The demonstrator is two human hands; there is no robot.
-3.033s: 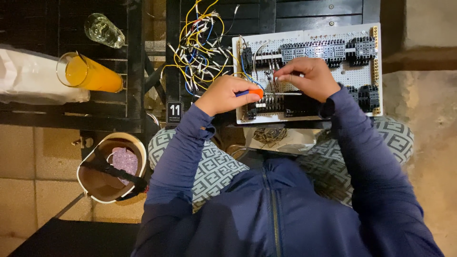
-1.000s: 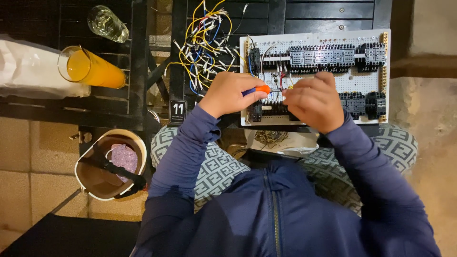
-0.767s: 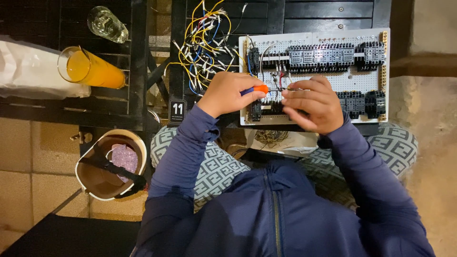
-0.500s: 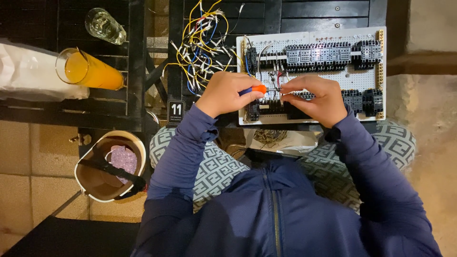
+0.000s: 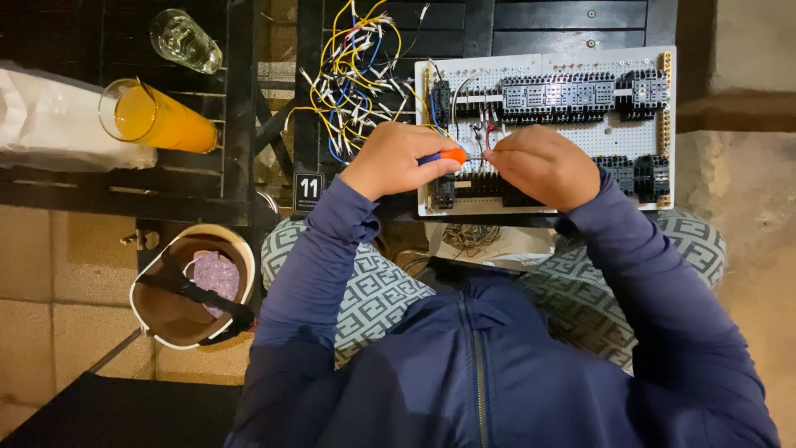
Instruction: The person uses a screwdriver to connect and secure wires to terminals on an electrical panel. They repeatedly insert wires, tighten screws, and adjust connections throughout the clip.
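My left hand (image 5: 396, 158) fingers grip an orange-handled screwdriver (image 5: 444, 156); my right hand (image 5: 541, 164) fingers pinch wiring on the white panel board (image 5: 572, 137). Dark slatted tabletop (image 5: 564, 17); tiled floor (image 5: 50, 274).

Dark slatted table (image 5: 547, 17) above; a second dark table (image 5: 116, 187) at left. Beige tiled floor (image 5: 50, 315) at lower left, rough stone floor (image 5: 746, 216) at right. Patterned grey cushion (image 5: 373, 290) beneath. Dim warm light.
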